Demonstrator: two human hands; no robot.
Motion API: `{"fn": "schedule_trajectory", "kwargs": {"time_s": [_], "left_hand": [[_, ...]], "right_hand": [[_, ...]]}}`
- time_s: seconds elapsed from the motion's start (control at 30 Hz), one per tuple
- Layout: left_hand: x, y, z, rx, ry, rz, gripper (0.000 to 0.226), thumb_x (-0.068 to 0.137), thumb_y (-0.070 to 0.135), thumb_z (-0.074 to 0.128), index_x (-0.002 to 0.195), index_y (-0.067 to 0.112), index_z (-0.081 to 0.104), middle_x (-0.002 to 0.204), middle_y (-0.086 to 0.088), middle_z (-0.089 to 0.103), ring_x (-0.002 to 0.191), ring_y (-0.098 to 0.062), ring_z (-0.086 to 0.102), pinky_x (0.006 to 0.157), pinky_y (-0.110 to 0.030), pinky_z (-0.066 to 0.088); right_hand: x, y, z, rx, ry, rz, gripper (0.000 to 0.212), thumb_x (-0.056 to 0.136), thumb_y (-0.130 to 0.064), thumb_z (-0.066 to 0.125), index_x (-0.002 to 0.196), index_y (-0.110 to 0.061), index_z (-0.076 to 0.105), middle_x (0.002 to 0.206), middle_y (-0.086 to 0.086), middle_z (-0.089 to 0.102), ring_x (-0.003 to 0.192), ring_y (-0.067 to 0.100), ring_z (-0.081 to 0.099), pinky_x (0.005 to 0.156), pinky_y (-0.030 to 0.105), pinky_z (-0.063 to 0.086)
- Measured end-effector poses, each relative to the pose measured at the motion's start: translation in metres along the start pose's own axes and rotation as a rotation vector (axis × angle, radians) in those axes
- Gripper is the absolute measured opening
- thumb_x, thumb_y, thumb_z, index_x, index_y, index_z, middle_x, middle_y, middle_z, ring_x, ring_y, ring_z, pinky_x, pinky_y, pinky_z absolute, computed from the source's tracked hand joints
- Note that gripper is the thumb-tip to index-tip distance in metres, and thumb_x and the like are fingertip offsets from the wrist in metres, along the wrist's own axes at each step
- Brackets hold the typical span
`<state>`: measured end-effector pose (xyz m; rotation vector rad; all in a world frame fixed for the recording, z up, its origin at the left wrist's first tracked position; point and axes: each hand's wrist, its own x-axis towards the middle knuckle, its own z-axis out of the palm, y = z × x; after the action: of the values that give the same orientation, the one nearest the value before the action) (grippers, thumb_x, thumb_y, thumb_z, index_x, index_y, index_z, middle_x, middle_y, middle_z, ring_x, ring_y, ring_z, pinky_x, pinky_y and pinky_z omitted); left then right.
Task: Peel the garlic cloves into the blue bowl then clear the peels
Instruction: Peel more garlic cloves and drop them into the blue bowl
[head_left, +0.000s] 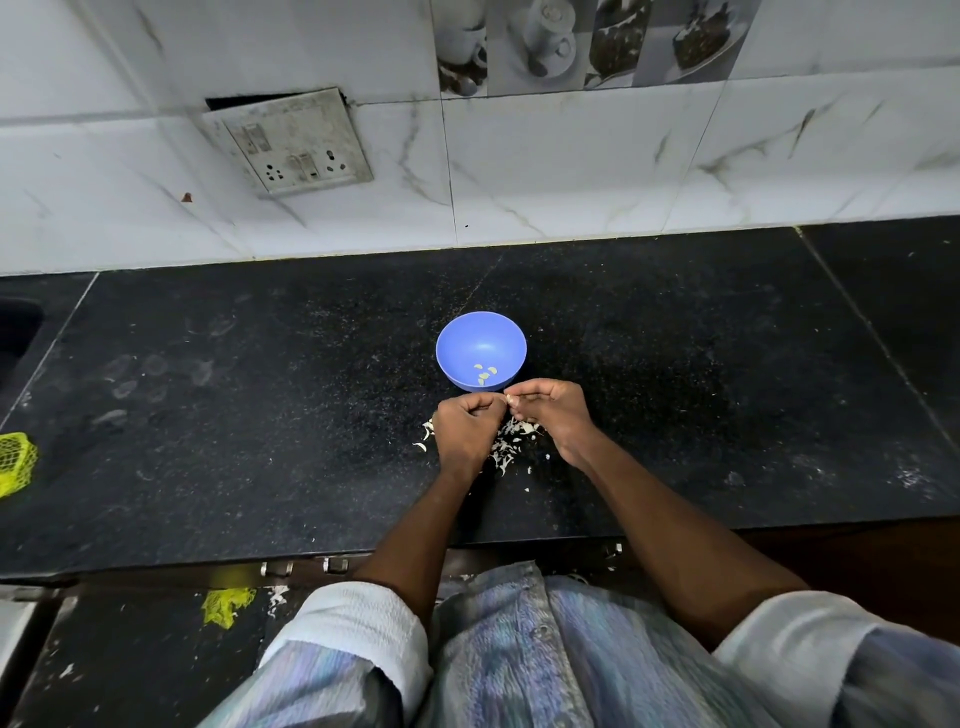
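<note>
- A few peeled cloves (484, 373) lie in the bowl (457, 345).
- Both hands, left (464, 434) and right (551, 411), pinch one clove (506, 399) (barely visible) just before the bowl.
- Peels (511, 441) on the counter (260, 415) remain uncleared.

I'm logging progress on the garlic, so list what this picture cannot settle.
- Clove between the hands, left and right: head view, curled fingers hide it; peeled or not is unclear.
- Peels on the counter: partly under the hands.
- Cloves in the blue bowl: too small to count surely.
</note>
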<state>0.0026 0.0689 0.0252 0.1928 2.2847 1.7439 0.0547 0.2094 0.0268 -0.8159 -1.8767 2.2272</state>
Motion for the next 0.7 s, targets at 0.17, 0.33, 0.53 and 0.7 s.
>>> {"fn": "schedule_trajectory", "kwargs": {"time_s": [0.17, 0.33, 0.53, 0.7], "left_hand": [[-0.0014, 0.0034, -0.001, 0.069, 0.021, 0.054, 0.006, 0.082, 0.019, 0.082, 0.076, 0.018, 0.084, 0.064, 0.007, 0.075, 0.057, -0.003, 0.062, 0.058, -0.028, 0.055], [0.0023, 0.0037, 0.0038, 0.19, 0.085, 0.053, 0.016, 0.077, 0.024, 0.082, 0.064, 0.016, 0.076, 0.056, 0.004, 0.067, 0.051, -0.002, 0.054, 0.058, -0.035, 0.056], [0.0038, 0.0025, 0.0054, 0.078, 0.053, -0.026, 0.01, 0.084, 0.021, 0.081, 0.074, 0.018, 0.08, 0.063, 0.008, 0.073, 0.054, -0.001, 0.061, 0.06, -0.027, 0.052], [0.0031, -0.0045, 0.0021, 0.035, -0.008, -0.029, 0.012, 0.094, 0.018, 0.071, 0.088, 0.017, 0.081, 0.072, 0.008, 0.075, 0.058, 0.0, 0.06, 0.063, -0.025, 0.049]], "right_hand": [[0.0031, 0.0004, 0.0023, -0.053, 0.009, -0.024, 0.011, 0.088, 0.004, 0.075, 0.097, -0.001, 0.077, 0.09, 0.018, 0.077, 0.08, 0.021, 0.068, 0.076, 0.028, 0.058], [0.0051, 0.0001, 0.0051, -0.07, 0.007, -0.023, 0.013, 0.091, 0.005, 0.07, 0.093, -0.006, 0.076, 0.086, 0.012, 0.077, 0.078, 0.016, 0.071, 0.075, 0.027, 0.06], [0.0036, -0.0012, 0.006, 0.034, -0.004, 0.013, 0.011, 0.093, 0.004, 0.069, 0.104, 0.004, 0.072, 0.095, 0.016, 0.076, 0.084, 0.018, 0.074, 0.077, 0.028, 0.061], [0.0023, -0.0004, 0.0045, 0.11, 0.004, 0.071, 0.019, 0.091, 0.001, 0.073, 0.109, 0.007, 0.07, 0.09, 0.016, 0.076, 0.081, 0.021, 0.073, 0.076, 0.028, 0.06]]}}
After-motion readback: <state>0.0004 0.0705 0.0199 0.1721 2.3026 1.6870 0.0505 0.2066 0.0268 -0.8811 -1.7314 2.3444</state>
